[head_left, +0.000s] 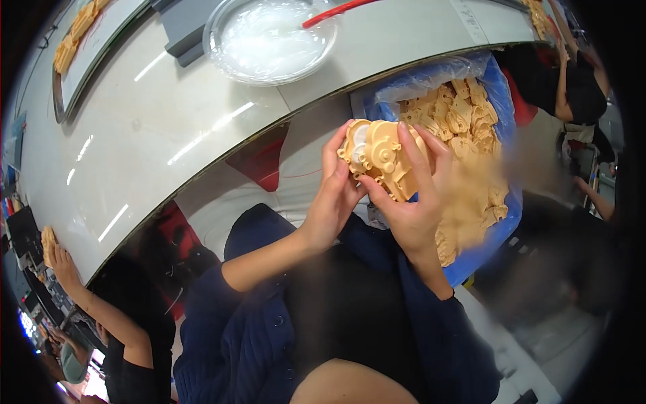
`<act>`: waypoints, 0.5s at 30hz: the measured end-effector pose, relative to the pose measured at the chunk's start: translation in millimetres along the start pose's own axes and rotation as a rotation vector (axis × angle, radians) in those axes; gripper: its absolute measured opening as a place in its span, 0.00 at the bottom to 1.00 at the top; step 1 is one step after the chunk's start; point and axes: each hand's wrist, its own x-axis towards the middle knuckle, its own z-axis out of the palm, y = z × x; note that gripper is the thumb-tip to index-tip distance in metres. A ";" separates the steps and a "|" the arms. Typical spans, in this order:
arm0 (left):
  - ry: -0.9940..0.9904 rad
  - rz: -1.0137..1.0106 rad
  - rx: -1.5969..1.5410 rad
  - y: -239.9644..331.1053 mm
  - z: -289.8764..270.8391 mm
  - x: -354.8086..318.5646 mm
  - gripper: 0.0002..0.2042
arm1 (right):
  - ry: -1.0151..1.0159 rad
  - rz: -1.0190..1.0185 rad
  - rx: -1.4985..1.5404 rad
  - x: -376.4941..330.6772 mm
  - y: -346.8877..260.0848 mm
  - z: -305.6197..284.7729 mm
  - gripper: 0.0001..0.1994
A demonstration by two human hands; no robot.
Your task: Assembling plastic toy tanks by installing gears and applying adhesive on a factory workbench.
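Above my lap, both hands hold a pale yellow plastic gear housing (386,156) with round bosses and screw holes. White round gears (360,140) show at its left side. My left hand (331,195) is closed round the left edge, fingertips on the rim. My right hand (416,202) grips the right part between thumb and fingers. The housing looks like two shells close together; whether they touch all round is hidden by the fingers.
A blue-lined bin (509,195) of similar yellow parts (464,128) stands at my right. On the white table (155,128) sits a clear tub (269,44) of whitish stuff with a red stick (340,11). Co-workers' arms (111,316) show left and far right.
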 end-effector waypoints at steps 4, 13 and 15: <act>-0.043 0.046 0.032 0.8 -4.6 -0.3 0.30 | -0.031 -0.036 0.048 -0.2 0.8 12.7 0.36; -0.004 0.001 0.004 9.2 -10.7 -5.6 0.31 | -0.059 -0.071 -0.008 7.1 -4.5 21.4 0.36; 0.042 0.018 -0.025 8.2 -12.5 -3.8 0.30 | -0.090 -0.070 -0.007 7.3 -4.3 25.5 0.35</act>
